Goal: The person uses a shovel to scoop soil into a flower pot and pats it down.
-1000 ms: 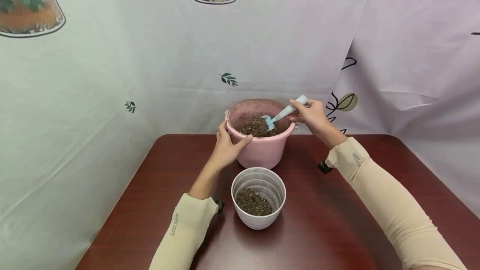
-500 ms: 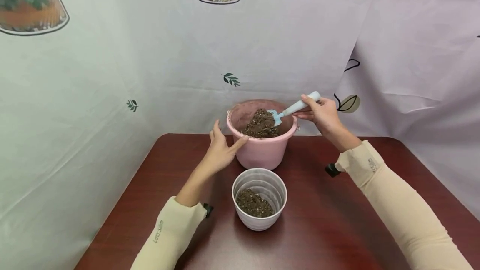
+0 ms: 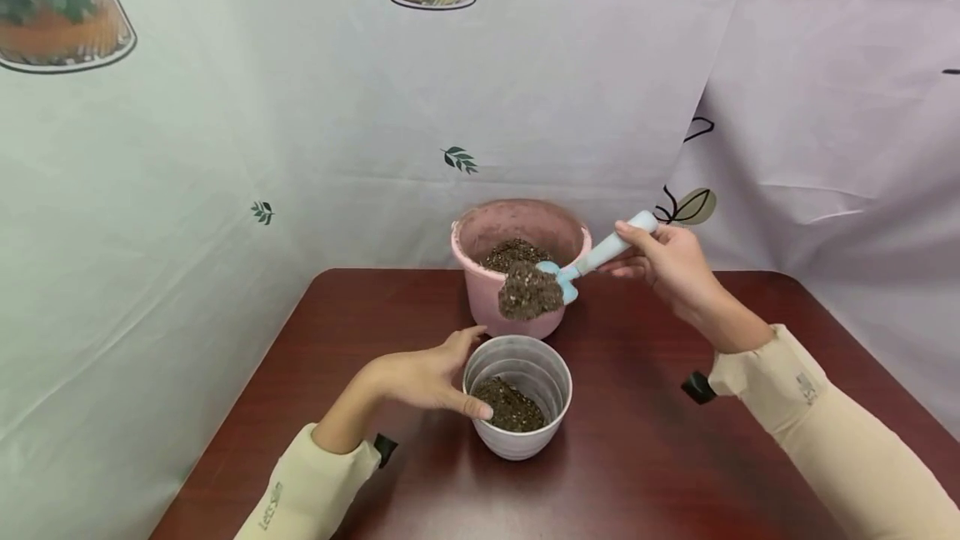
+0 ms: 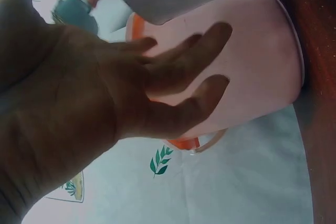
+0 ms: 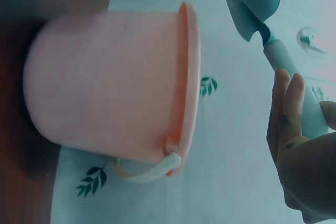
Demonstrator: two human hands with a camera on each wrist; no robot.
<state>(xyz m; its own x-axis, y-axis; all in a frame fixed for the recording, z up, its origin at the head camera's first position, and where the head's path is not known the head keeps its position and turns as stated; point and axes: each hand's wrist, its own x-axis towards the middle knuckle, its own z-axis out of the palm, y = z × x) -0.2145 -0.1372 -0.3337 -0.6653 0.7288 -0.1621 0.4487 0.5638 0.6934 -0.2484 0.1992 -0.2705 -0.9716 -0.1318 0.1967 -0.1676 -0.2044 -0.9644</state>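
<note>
The right hand (image 3: 671,269) pinches the handle of a trowel (image 3: 606,252) between thumb and fingers; its blade, left of that hand, bears a heaped load of soil (image 3: 531,292). The left hand (image 3: 423,375) is spread, thumb over the near-left rim of a white pot (image 3: 516,445) and fingers along its outer side; whether it touches the pot cannot be told. Dark soil (image 3: 517,411) lies in the pot, just right of the left hand. Beyond both hands a pink bucket (image 3: 486,294), holding more soil (image 3: 516,252), stands close behind the pot; the trowel's load hides part of its near rim. The bucket's handle (image 5: 149,171) hangs at its side. A printed sheet (image 3: 337,132) backs the table (image 3: 645,448) beneath the hands.
</note>
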